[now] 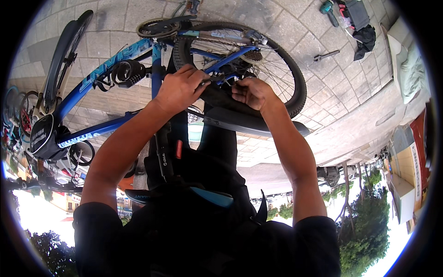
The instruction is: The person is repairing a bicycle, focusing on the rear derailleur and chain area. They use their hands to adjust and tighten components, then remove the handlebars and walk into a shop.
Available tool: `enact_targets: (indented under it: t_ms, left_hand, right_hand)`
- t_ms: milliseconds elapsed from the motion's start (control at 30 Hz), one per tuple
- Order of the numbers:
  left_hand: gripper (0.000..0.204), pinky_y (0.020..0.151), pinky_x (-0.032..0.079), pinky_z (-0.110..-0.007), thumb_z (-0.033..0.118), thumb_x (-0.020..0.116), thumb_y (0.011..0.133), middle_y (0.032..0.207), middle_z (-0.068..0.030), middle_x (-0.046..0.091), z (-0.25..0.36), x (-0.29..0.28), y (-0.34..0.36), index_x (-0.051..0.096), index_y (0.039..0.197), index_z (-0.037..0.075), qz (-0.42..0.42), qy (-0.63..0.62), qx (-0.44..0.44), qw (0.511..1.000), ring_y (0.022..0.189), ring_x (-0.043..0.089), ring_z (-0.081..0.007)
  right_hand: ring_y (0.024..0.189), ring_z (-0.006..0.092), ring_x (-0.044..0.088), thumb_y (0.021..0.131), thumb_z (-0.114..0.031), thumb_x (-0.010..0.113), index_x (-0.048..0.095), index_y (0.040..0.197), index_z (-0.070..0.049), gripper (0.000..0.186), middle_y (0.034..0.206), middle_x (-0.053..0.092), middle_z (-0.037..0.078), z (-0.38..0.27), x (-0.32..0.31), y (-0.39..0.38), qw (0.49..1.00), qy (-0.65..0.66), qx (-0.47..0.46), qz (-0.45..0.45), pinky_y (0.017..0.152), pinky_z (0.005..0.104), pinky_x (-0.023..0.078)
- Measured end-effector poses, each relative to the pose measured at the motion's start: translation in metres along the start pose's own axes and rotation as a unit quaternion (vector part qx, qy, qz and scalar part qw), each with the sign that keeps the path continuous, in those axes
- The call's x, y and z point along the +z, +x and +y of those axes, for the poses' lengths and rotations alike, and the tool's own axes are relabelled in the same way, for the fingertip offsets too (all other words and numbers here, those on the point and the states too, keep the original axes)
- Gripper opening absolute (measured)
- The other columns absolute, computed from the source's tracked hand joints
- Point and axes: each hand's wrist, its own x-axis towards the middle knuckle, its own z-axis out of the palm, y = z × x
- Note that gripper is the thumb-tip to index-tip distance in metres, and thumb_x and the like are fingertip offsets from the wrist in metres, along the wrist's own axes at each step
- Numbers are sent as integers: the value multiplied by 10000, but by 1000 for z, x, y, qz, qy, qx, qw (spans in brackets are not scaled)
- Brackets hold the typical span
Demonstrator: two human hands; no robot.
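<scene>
A blue bicycle [92, 77] lies across the top of the view, its rear wheel [297, 83] with black tyre and sprockets [253, 56] at centre right. My left hand [182, 90] is closed beside the rear frame junction, gripping something small and dark that I cannot make out. Just right of it, my right hand [249, 94] has curled fingers near the metal fittings [217, 76] by the wheel; what they hold is hidden. A black mudguard [254, 126] runs below both hands, and a black and teal saddle [212, 196] sits low between my forearms.
A teal power tool [328, 13], dark bags [364, 42] and a wrench [325, 55] lie on the paving [334, 83] at upper right. Other bicycles [25, 115] crowd the far left. A pale cloth-covered object [406, 69] stands at right, with trees [362, 235] beyond.
</scene>
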Motion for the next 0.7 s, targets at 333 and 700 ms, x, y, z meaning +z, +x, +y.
enact_targets:
  t_ms: [333,700]
  left_hand:
    - [178,694,604,-383,108,832,845,907,-75,739,-2,0,1,709,970,78,17,-14,11,1000,863,729,-291]
    - [200,713,605,-406,94,829,827,921,-99,738,4,-3,2,727,998,74,-2,-16,7,1000,874,724,-313]
  right_hand:
    - [790,347,732,947,-121,635,654,932,-6,118,884,725,166,19,29,-32,617,-590,-506,124,677,436,597]
    - [849,299,762,855,-112,682,777,895,-81,108,842,767,79,10,62,-44,248,-858,-436,-113,728,428,590]
